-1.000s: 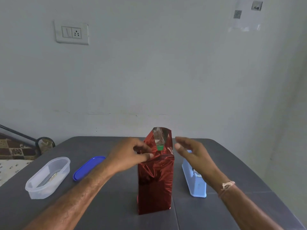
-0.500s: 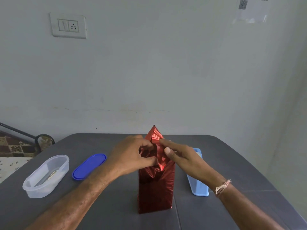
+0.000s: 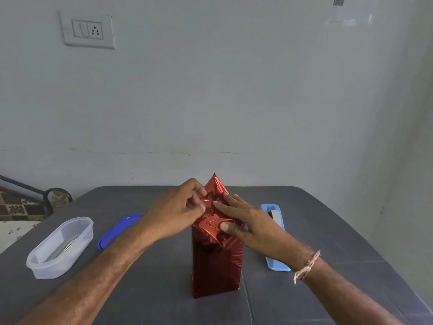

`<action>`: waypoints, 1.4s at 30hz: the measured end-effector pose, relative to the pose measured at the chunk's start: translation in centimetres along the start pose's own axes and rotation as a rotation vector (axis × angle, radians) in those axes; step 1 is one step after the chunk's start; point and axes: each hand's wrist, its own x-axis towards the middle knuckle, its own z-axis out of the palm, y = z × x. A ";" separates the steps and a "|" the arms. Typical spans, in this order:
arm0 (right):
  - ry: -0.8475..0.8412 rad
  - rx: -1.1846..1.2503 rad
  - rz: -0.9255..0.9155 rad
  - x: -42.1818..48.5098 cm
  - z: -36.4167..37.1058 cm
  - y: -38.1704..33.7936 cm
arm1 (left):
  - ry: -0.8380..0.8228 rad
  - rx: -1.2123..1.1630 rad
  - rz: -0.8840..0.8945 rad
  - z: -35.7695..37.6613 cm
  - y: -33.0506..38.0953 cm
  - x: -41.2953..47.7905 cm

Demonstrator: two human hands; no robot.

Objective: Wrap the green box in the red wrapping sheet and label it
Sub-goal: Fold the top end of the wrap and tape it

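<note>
The box stands upright in the middle of the dark grey table (image 3: pixel 328 226), fully covered by the shiny red wrapping sheet (image 3: pixel 216 263); no green shows. The sheet's top is folded inward, with one pointed flap sticking up at the back. My left hand (image 3: pixel 178 208) pinches a folded edge of the sheet at the top left. My right hand (image 3: pixel 248 221) lies over the top right with straight fingers, its thumb pressing the front fold down.
A clear plastic tub (image 3: pixel 61 246) sits at the left with a small item inside, and its blue lid (image 3: pixel 117 229) lies beside it. A light blue tray (image 3: pixel 275 235) holding a tape roll lies to the right of the box. A wall rises behind the table.
The open top, where green showed, has been folded shut. Both hands closed in on it: the left went on pinching the sheet, and the right came to press down on the folds.
</note>
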 end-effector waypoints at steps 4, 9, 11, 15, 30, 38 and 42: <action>0.001 0.005 0.005 -0.1 0.1 -0.1 | 0.000 -0.080 -0.007 0.2 -0.5 0.2; 0.007 -0.028 0.016 -0.2 0.3 -0.2 | -0.031 -0.169 -0.031 0.2 -0.7 0.5; 0.010 -0.026 0.009 -0.3 0.5 -0.3 | -0.042 -0.191 -0.026 0.2 -0.8 0.7; 0.010 -0.019 0.002 -0.4 0.6 -0.3 | -0.055 -0.270 -0.052 0.5 -1.3 1.1; -0.018 -0.015 -0.015 -0.3 0.7 -0.1 | -0.339 -0.702 -0.028 1.2 -2.6 1.9; -0.019 -0.004 0.002 -0.5 0.5 -0.6 | -0.151 -0.841 -0.158 2.5 -3.1 4.1; -0.036 -0.010 0.012 -0.5 0.3 -0.7 | -0.011 -0.780 -0.194 2.6 -2.9 5.7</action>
